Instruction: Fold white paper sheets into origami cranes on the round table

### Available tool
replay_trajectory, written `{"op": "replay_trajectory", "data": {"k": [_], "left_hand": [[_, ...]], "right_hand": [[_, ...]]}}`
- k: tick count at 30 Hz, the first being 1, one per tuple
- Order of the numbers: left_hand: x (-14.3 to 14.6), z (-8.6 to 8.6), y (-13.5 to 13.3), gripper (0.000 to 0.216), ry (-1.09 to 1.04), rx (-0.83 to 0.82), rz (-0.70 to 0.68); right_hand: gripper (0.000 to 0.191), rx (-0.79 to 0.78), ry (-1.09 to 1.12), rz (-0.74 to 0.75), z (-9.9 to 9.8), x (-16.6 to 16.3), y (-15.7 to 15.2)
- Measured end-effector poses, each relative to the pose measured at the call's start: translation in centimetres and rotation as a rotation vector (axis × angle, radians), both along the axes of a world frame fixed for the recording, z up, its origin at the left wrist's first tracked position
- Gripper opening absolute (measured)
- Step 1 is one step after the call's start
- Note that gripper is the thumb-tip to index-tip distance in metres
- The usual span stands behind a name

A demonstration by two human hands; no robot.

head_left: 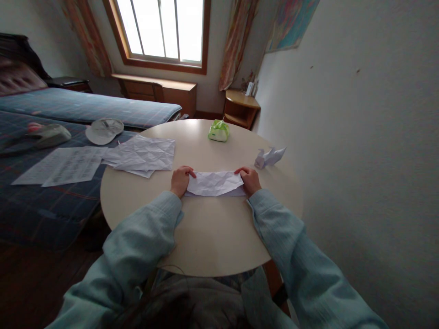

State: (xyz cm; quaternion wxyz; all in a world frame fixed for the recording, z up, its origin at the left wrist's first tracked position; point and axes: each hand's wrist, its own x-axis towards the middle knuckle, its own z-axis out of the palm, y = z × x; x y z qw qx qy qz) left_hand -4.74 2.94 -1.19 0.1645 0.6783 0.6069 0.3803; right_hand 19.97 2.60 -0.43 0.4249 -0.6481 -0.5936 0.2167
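Observation:
A creased white sheet of paper [215,183], folded over into a wide strip, lies in front of me on the round table [212,233]. My left hand [180,180] pinches its left end, thumb along the upper edge. At the opposite end my right hand [250,180] grips the paper in the same way. The upper layer bulges slightly, and a lower layer shows beneath its front edge. Beyond my right hand stands a folded paper figure [270,157], shaped like a bird. Crumpled paper sheets [146,153] are spread to the left of my left hand.
A green tissue pack [218,131] sits near the table's far edge. Left of the table, a plaid bed [65,214] carries printed sheets [73,165] and a pale cap [104,131]. A white wall [363,151] rises close on the right. A corner shelf [241,107] stands behind.

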Motion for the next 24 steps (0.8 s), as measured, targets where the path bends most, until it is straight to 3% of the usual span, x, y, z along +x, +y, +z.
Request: {"op": "replay_trajectory", "data": {"k": [5,10,19,24], "left_hand": [[0.2,0.2,-0.3,0.04,0.071,-0.015,-0.002],[0.1,0.3,-0.4,0.039,0.071,-0.015,0.034],[0.4,0.9,-0.8,0.033,0.015,-0.047,0.074],[0.8,1.1,-1.0,0.03,0.136,-0.015,0.07]], "right_hand": [[0.031,-0.012,0.054,-0.005,-0.1,-0.3,0.0],[0.031,-0.055,-0.04,0.045,0.0,-0.3,-0.1],[0.04,0.086,-0.172,0.111,-0.6,-0.3,0.1],[0.041,0.126,-0.255,0.154,-1.0,-0.1,0.3]]}}
